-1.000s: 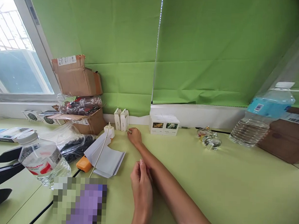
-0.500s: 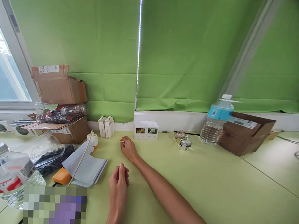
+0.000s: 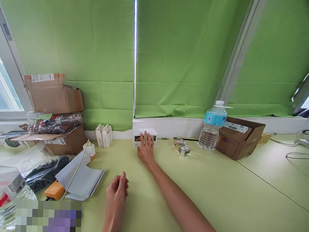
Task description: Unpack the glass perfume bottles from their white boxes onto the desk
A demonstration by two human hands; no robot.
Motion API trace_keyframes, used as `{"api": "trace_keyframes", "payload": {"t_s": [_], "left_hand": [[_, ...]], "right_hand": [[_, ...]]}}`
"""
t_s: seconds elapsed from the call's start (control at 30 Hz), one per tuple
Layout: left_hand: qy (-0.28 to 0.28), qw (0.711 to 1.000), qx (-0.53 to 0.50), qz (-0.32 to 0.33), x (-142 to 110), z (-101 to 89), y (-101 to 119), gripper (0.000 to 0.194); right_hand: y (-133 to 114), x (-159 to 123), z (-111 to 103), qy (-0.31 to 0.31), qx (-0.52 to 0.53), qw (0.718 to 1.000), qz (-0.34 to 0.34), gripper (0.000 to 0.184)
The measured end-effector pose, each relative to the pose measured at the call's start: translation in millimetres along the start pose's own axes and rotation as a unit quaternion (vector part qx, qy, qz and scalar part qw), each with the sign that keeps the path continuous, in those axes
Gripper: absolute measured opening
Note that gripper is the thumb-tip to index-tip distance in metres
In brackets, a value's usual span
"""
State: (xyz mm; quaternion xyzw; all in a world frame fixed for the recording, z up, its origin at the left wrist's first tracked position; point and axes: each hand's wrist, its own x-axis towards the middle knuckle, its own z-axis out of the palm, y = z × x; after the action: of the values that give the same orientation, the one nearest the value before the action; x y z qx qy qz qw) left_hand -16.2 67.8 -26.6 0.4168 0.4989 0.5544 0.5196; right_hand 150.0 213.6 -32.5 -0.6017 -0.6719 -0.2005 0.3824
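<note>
My right hand (image 3: 146, 150) reaches toward the back with its fingers stretched out and apart. Its fingertips lie in front of a white box (image 3: 137, 131) with a flower picture, part of a small block of white cartons by the wall. Whether they touch the carton, I cannot tell. Nearer to me, my left hand (image 3: 117, 187) rests above the table, fingers curled in and thumb up, with nothing visible in it. Left of the cartons stand two narrow white boxes (image 3: 103, 136). To the right lie small ornate glass perfume bottles (image 3: 183, 149).
A large water bottle (image 3: 211, 128) and a brown carton (image 3: 234, 142) stand at the right. On the left are stacked cardboard boxes (image 3: 53, 96), folded white paper (image 3: 85, 179) with a cable, an orange plug (image 3: 55, 189) and another big bottle (image 3: 7, 195). A green blind (image 3: 184, 56) hangs behind.
My right hand has moved right and its fingers have spread out in front of the white carton. My left hand stays curled. The view has turned slightly right.
</note>
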Motion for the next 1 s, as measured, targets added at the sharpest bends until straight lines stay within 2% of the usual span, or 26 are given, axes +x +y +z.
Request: {"api": "trace_keyframes", "payload": {"t_s": [0.2, 0.3, 0.47, 0.6, 0.8, 1.0], "left_hand": [[-0.025, 0.999, 0.037, 0.011, -4, 1.4, 5, 0.054], [-0.028, 0.998, 0.049, 0.015, -5, 1.5, 6, 0.054], [-0.016, 0.999, 0.038, 0.017, -9, 2.1, 12, 0.050], [-0.014, 0.999, 0.032, 0.014, -10, 2.3, 16, 0.049], [-0.029, 0.999, 0.021, 0.003, -5, -2.1, 11, 0.050], [-0.046, 0.999, 0.023, 0.005, -3, -6.2, 9, 0.046]], "right_hand": [[21, 10, -6, 0.002, -0.060, 0.998, 0.022, 0.084], [24, 12, -11, -0.006, -0.065, 0.998, 0.011, 0.075], [18, 13, -21, -0.001, -0.044, 0.999, -0.032, 0.049], [16, 11, -28, -0.005, -0.035, 0.997, -0.066, 0.060], [19, 3, -22, -0.027, -0.027, 0.994, -0.107, 0.034], [13, -17, -21, -0.041, -0.029, 0.991, -0.127, 0.039]]}}
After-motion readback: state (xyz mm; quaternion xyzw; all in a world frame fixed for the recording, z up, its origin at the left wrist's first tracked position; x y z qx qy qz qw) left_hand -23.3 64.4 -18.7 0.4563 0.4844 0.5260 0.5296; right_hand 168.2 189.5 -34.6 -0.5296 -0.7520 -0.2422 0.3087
